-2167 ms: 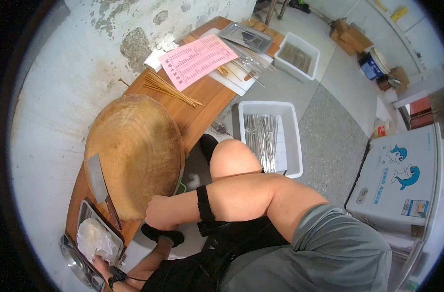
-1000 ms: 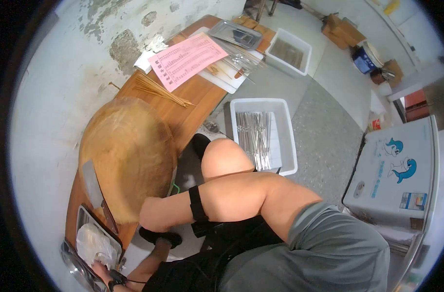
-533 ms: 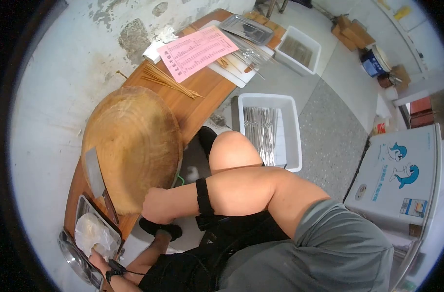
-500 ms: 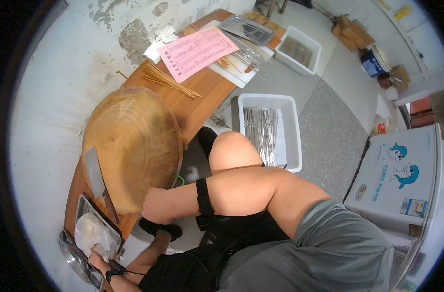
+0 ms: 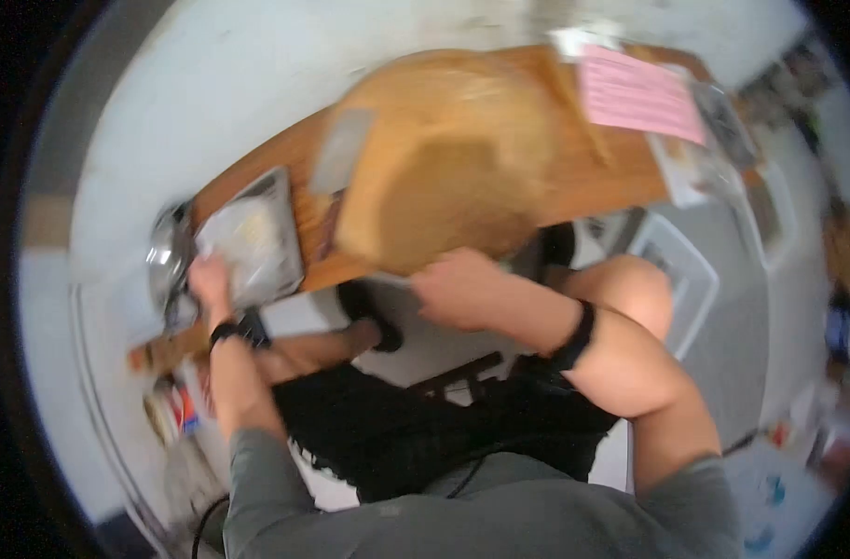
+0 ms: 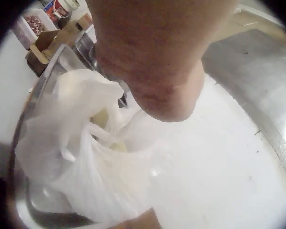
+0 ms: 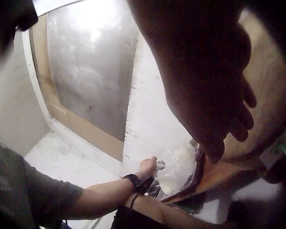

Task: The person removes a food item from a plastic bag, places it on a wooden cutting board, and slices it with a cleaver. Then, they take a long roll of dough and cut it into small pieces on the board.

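In the head view my left hand (image 5: pixel 211 279) is at the edge of a white plastic bag (image 5: pixel 247 238), which lies in a metal tray (image 5: pixel 288 238). The right wrist view shows its fingers pinching a corner of the bag. Pale yellowish contents show through the bag's opening (image 6: pixel 101 117) in the left wrist view. My right hand (image 5: pixel 455 287) is at the near edge of a thick round wooden chopping block (image 5: pixel 444 121). Its fingers (image 7: pixel 245 126) hang loosely curled with nothing in them. Left of the block lies a cleaver (image 5: pixel 342 149), its handle toward me.
A metal bowl (image 5: pixel 167 261) sits left of the tray. Along the wooden table (image 5: pixel 588 191) lie wooden skewers (image 5: pixel 583 107) and a pink printed sheet (image 5: pixel 637 97). A white bin (image 5: pixel 691 307) stands on the floor at the right. A wall runs behind the table.
The head view has swung left, so the table now lies across the top and more of the left side shows. My left hand stays at the bag and my right at the block's edge.
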Demonstrator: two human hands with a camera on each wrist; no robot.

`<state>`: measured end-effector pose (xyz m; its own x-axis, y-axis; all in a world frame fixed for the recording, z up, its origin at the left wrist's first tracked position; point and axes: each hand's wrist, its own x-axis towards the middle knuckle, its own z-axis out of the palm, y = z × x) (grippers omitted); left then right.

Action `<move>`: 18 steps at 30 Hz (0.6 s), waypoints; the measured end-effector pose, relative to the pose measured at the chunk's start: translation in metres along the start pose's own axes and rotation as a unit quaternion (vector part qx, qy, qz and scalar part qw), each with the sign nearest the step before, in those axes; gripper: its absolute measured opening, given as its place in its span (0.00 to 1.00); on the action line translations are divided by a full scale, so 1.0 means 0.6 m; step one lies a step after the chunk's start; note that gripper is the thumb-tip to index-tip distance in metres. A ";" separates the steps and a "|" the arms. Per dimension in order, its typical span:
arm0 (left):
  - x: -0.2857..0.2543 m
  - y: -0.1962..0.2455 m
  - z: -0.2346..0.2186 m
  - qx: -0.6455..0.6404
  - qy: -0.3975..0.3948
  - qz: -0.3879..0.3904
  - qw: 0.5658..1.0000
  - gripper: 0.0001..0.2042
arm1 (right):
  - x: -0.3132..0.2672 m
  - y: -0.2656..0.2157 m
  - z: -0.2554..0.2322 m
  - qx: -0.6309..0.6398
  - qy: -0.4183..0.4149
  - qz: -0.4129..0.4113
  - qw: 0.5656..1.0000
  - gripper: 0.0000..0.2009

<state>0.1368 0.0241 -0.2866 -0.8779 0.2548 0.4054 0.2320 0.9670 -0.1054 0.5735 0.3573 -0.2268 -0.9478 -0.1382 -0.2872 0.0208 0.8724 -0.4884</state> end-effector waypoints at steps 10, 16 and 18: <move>0.039 0.165 -0.135 -0.588 -0.238 -0.077 0.770 0.15 | 0.004 0.005 0.011 -0.019 0.039 -0.017 0.999 0.15; 0.093 0.174 -0.157 -0.525 -0.312 -0.161 0.776 0.17 | 0.010 0.005 0.006 -0.007 0.054 -0.021 0.998 0.15; 0.102 0.138 -0.134 -0.602 -0.346 -0.176 0.697 0.20 | 0.010 0.005 -0.001 -0.004 0.057 -0.019 0.998 0.15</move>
<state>0.1359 0.1193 -0.1972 -0.8649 0.3443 -0.3653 -0.2313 0.3726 0.8987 0.5676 0.3593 -0.2294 -0.9778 -0.1172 -0.1735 -0.0174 0.8713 -0.4904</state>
